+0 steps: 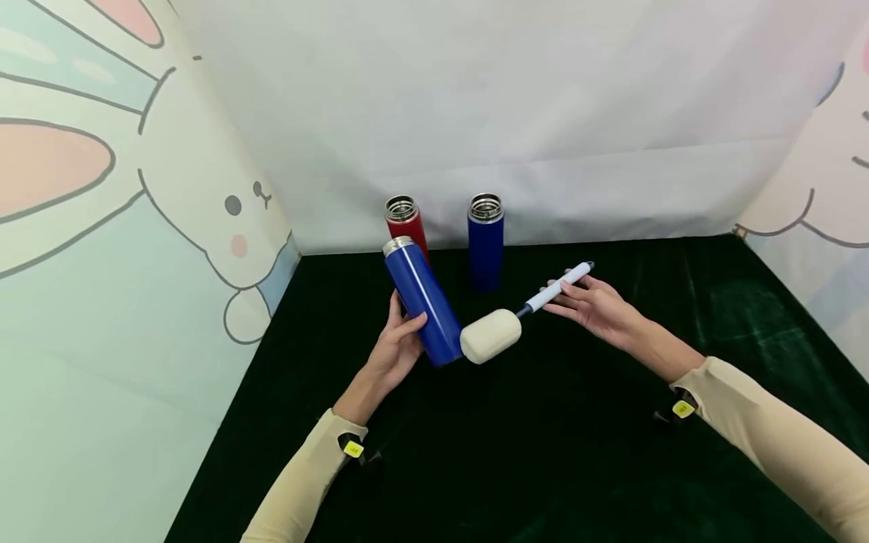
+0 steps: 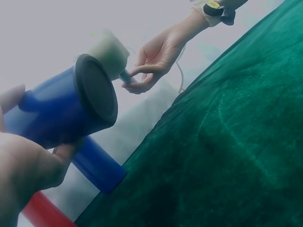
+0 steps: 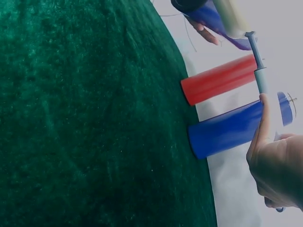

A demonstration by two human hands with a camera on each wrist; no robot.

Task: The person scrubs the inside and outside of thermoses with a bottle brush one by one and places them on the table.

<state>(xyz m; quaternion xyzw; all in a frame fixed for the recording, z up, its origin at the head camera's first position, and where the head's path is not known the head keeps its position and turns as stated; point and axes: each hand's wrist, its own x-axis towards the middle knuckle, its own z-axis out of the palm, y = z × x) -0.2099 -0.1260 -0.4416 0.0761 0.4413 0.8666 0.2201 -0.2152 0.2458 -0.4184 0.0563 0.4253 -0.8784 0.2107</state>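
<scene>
My left hand (image 1: 397, 348) grips a blue bottle (image 1: 422, 302) around its lower body, thumb across the front. The bottle is held up off the table, its silver neck tilted to the upper left and its dark base (image 2: 97, 91) turned toward the left wrist camera. In my right hand (image 1: 597, 309) is a bottle brush, pinched by its pale blue handle (image 1: 558, 288) between thumb and fingers. The brush's cream sponge head (image 1: 491, 336) points down and left, right beside the bottle's lower end in the head view.
Behind stand a red bottle (image 1: 402, 213), partly hidden by the held one, and a second blue bottle (image 1: 486, 245), both uncapped. A dark green cloth (image 1: 543, 452) covers the table. A white sheet (image 1: 577, 113) hangs at the back, with rabbit-patterned panels (image 1: 204, 196) at the sides.
</scene>
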